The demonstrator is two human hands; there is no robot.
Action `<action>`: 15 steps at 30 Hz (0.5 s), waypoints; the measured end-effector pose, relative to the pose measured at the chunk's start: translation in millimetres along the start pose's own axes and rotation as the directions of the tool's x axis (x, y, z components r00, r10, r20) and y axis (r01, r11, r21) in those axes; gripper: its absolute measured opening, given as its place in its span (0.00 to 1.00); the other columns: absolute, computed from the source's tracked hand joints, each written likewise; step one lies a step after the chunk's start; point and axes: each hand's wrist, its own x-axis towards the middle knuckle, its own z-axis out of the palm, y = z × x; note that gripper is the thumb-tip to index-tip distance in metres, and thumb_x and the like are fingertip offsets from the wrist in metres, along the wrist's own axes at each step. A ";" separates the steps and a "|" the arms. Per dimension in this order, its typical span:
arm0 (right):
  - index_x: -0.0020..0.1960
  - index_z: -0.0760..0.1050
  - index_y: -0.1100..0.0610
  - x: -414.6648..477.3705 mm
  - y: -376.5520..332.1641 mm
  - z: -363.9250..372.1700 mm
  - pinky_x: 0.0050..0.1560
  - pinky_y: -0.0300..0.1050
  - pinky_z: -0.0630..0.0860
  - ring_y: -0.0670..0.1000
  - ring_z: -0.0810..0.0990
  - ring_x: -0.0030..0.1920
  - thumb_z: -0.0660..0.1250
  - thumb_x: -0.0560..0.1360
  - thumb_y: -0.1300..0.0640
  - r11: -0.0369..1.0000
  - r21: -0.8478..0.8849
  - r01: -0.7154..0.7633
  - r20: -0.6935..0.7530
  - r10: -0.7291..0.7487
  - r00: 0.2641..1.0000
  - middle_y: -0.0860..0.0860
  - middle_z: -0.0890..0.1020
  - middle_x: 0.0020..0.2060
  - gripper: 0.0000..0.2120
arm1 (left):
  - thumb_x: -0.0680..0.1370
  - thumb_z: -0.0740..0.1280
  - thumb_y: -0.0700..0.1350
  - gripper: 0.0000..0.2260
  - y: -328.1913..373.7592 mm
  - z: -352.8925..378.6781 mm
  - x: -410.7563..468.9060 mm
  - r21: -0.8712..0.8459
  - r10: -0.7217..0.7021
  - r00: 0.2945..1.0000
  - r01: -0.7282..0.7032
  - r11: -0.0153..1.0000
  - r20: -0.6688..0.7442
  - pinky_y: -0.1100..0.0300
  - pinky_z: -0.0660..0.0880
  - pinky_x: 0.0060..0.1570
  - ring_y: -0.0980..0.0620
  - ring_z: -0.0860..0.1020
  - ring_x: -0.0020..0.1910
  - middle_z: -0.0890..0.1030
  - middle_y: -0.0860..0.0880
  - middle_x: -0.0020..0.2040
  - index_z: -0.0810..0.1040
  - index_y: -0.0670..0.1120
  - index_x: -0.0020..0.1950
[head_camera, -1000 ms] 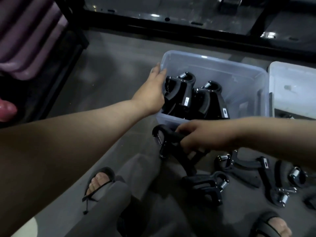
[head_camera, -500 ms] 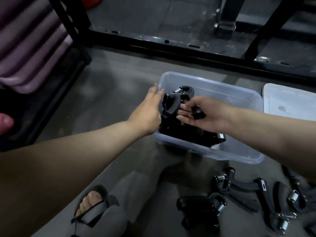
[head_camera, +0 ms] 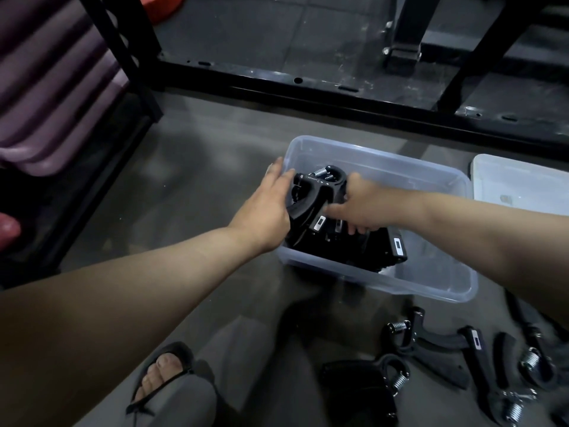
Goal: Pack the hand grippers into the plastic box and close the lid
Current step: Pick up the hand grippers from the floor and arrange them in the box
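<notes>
Your plastic box sits on the floor before you. Hand grippers lie packed in its left half. Its lid lies just right of it. More loose grippers lie nearer you, below the box's right corner.

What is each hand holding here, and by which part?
The right hand holds a black hand gripper by one handle, inside the box. The left hand rests on the box's left rim and the gripper's other handle; whether it grips cannot be told.

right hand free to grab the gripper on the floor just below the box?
Probably not yet: the right hand is inside the plastic box, closed on a hand gripper. The floor gripper itself lies uncovered, so once that hand lets go, the way looks free.
</notes>
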 end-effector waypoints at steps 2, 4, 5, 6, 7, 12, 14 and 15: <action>0.54 0.62 0.57 5.8 0.7 7.1 0.38 0.53 0.83 0.57 0.83 0.32 0.68 0.73 0.44 0.997 0.058 -0.041 -0.026 0.043 0.999 0.55 0.85 0.31 0.22 | 0.78 0.54 0.34 0.28 0.6 -0.8 -0.1 -0.017 -0.009 1.000 0.010 1.000 0.001 0.62 0.50 0.74 0.55 0.48 0.78 0.46 0.52 0.80 0.56 0.48 0.78; 0.56 0.60 0.55 10.3 3.5 10.7 0.39 0.56 0.83 0.57 0.83 0.31 0.69 0.71 0.44 0.983 0.173 -0.055 -0.086 0.071 0.994 0.55 0.84 0.31 0.24 | 0.78 0.54 0.35 0.28 1.6 -3.1 -1.1 -0.043 -0.012 1.000 0.012 0.999 0.007 0.64 0.48 0.73 0.55 0.48 0.78 0.47 0.52 0.80 0.57 0.48 0.78; 0.58 0.61 0.55 11.3 5.4 12.3 0.38 0.55 0.83 0.56 0.83 0.31 0.69 0.70 0.44 0.972 0.230 -0.041 -0.123 0.070 0.990 0.56 0.84 0.32 0.26 | 0.78 0.54 0.35 0.27 1.7 -4.6 -1.7 -0.049 -0.004 1.000 0.004 0.999 0.009 0.65 0.48 0.73 0.55 0.48 0.78 0.48 0.51 0.80 0.58 0.47 0.78; 0.62 0.60 0.55 10.7 7.2 14.3 0.36 0.53 0.82 0.56 0.82 0.30 0.69 0.71 0.45 0.962 0.273 -0.012 -0.154 0.056 0.987 0.56 0.83 0.32 0.27 | 0.78 0.55 0.35 0.26 1.5 -5.8 -2.3 -0.048 0.008 1.000 -0.007 0.999 0.011 0.66 0.48 0.72 0.54 0.49 0.78 0.48 0.50 0.80 0.61 0.46 0.76; 0.66 0.59 0.54 8.3 8.4 16.8 0.34 0.50 0.81 0.55 0.82 0.29 0.68 0.73 0.46 0.957 0.289 0.018 -0.168 0.033 0.985 0.56 0.83 0.32 0.28 | 0.78 0.55 0.36 0.24 1.2 -6.7 -2.9 -0.044 0.017 1.000 -0.016 0.999 0.021 0.65 0.49 0.73 0.53 0.50 0.78 0.48 0.49 0.80 0.65 0.45 0.74; 0.73 0.57 0.46 -15.2 8.7 25.2 0.52 0.48 0.76 0.54 0.82 0.50 0.63 0.75 0.36 0.976 -0.045 0.212 -0.154 -0.217 0.964 0.51 0.81 0.48 0.31 | 0.74 0.61 0.55 0.19 6.5 -9.5 0.3 0.169 -0.057 0.985 0.029 0.985 0.165 0.50 0.70 0.64 0.47 0.65 0.72 0.37 0.54 0.78 0.75 0.46 0.60; 0.71 0.61 0.43 -22.7 7.4 25.1 0.55 0.49 0.75 0.55 0.79 0.55 0.61 0.73 0.32 0.943 -0.213 0.257 -0.108 -0.284 0.953 0.54 0.79 0.53 0.31 | 0.74 0.63 0.55 0.19 12.8 -8.6 4.7 0.247 -0.094 0.978 0.045 0.968 0.187 0.50 0.68 0.66 0.46 0.59 0.76 0.35 0.51 0.78 0.75 0.44 0.59; 0.70 0.62 0.41 -25.0 6.1 24.7 0.54 0.49 0.75 0.56 0.78 0.55 0.60 0.72 0.30 0.921 -0.286 0.265 -0.073 -0.296 0.952 0.55 0.77 0.53 0.30 | 0.75 0.64 0.53 0.18 16.3 -7.5 6.3 0.273 -0.119 0.976 0.066 0.960 0.184 0.50 0.67 0.67 0.46 0.53 0.77 0.34 0.49 0.78 0.74 0.44 0.59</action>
